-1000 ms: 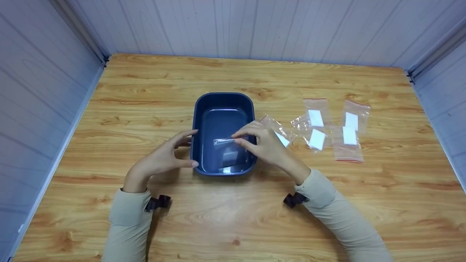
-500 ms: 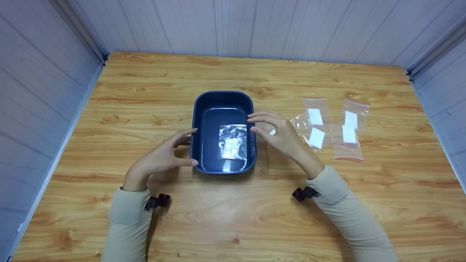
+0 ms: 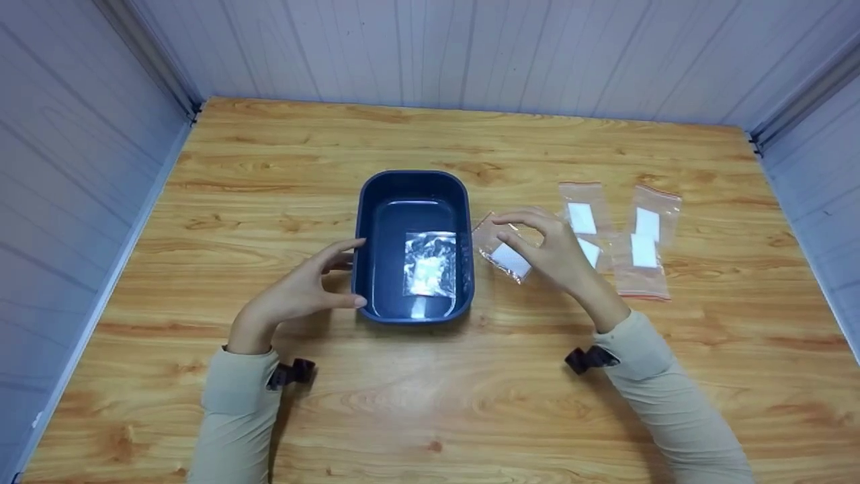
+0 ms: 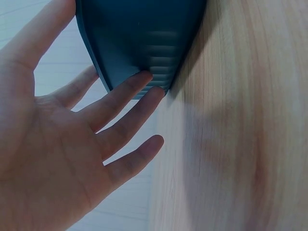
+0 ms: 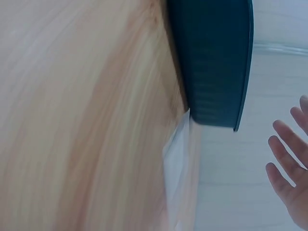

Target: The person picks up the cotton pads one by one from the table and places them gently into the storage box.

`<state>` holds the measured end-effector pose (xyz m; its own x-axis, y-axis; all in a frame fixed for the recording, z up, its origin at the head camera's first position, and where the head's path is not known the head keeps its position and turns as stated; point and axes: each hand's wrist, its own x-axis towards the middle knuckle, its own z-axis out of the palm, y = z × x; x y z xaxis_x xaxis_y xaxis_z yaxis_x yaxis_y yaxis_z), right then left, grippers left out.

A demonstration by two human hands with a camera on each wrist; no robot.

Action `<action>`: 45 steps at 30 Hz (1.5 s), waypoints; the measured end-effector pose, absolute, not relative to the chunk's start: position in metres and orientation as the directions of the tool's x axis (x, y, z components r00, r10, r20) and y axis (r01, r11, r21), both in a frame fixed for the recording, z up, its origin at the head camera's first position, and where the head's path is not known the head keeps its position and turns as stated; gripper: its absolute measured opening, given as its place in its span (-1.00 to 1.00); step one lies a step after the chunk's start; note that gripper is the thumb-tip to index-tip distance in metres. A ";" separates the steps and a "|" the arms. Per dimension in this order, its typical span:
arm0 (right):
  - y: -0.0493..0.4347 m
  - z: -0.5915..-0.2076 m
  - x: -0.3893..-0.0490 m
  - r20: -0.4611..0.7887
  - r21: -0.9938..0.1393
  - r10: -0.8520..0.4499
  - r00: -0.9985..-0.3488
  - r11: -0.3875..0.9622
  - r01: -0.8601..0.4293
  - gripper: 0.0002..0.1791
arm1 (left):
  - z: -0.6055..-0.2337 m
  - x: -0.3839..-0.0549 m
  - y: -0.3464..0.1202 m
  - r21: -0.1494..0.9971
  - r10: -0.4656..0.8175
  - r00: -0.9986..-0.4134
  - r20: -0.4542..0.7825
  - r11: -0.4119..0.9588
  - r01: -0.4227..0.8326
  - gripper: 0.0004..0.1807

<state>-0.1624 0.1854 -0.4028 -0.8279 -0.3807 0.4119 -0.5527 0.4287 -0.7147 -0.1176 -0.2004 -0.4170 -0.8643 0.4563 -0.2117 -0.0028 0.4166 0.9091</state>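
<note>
Against the left side of a dark blue rectangular tub (image 3: 413,173) rests my left hand (image 3: 295,289), its fingertips and thumb at the rim. In the left wrist view, the fingers of that hand (image 4: 62,144) are spread and touch the tub's ribbed outer wall (image 4: 161,48). Inside the tub lies a clear zip bag (image 3: 430,264), flat on the bottom. My right hand (image 3: 551,249) holds nothing and hovers with parted thumb and fingers over a zip bag with a white piece (image 3: 510,260) beside the tub. The right wrist view catches its spread fingers (image 5: 284,154) at the edge.
Farther right on the wooden table (image 3: 430,396) lie more clear zip bags, each with a white piece: two overlapping ones, with an upper one (image 3: 582,218) and a lower one partly behind my right hand, and another overlapping pair (image 3: 645,251). Pale panel walls (image 3: 430,54) surround the table.
My right hand let go of the zip bag, which dropped flat into the tub. It then moved right, out of the tub and over the nearest bag. My left hand stayed put.
</note>
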 end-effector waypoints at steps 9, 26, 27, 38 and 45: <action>0.198 -0.413 -0.171 0.355 -0.732 -0.386 -0.852 0.452 -0.510 -0.75 | -0.418 -0.118 -0.201 0.906 0.451 -0.865 -0.220 0.423 -0.010 0.03; 0.212 -0.433 -0.210 0.081 -0.737 -0.393 -0.916 0.595 -0.321 -0.70 | -0.420 -0.118 -0.199 0.908 0.468 -0.862 -0.195 0.418 0.021 -0.03; 0.212 -0.434 -0.212 0.071 -0.736 -0.395 -0.916 0.600 -0.315 -0.70 | -0.420 -0.118 -0.199 0.908 0.469 -0.862 -0.194 0.418 0.023 -0.03; 0.205 -0.442 -0.234 -0.010 -0.721 -0.411 -0.911 0.635 -0.278 -0.64 | -0.419 -0.119 -0.199 0.907 0.466 -0.864 -0.190 0.421 0.028 -0.02; 0.199 -0.444 -0.242 -0.073 -0.718 -0.411 -0.909 0.654 -0.238 -0.54 | -0.418 -0.118 -0.199 0.906 0.466 -0.863 -0.194 0.422 0.024 0.00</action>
<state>-0.2415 0.1990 -0.4441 -0.9088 -0.4107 -0.0732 -0.2375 0.6537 -0.7185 -0.1182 -0.1988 -0.4184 -0.8632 0.4660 -0.1943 0.0239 0.4222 0.9062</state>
